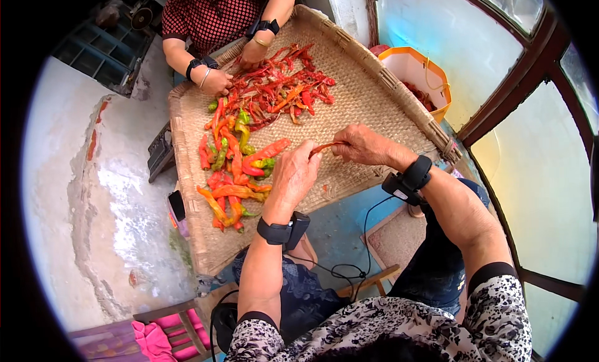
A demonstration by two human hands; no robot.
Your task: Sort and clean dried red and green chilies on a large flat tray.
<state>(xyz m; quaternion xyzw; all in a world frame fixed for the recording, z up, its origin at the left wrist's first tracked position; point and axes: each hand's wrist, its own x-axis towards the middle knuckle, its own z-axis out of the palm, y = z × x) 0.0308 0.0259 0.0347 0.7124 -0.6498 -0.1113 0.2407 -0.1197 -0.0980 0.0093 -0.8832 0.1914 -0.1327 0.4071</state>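
A thin, dark red dried chili pepper [326, 147] is stretched between my two hands above the near part of a woven basket tray [368, 100]. My left hand [293, 175] pinches one end of it, and my right hand [365, 145] grips the other end. Left of my left hand lies a pile of fresh peppers [234, 156] in red, orange and green. Farther off, a heap of shrivelled red dried chilies [284, 81] spreads across the tray. What my fingertips cover cannot be seen.
Across the tray a person in a checked top [212, 19] has both hands at the dried chilies. An orange-rimmed box [418, 81] with dark red chilies stands beyond the tray's right edge. Black cables [349, 275] hang near my knees. Glazed door panels [530, 156] rise at the right.
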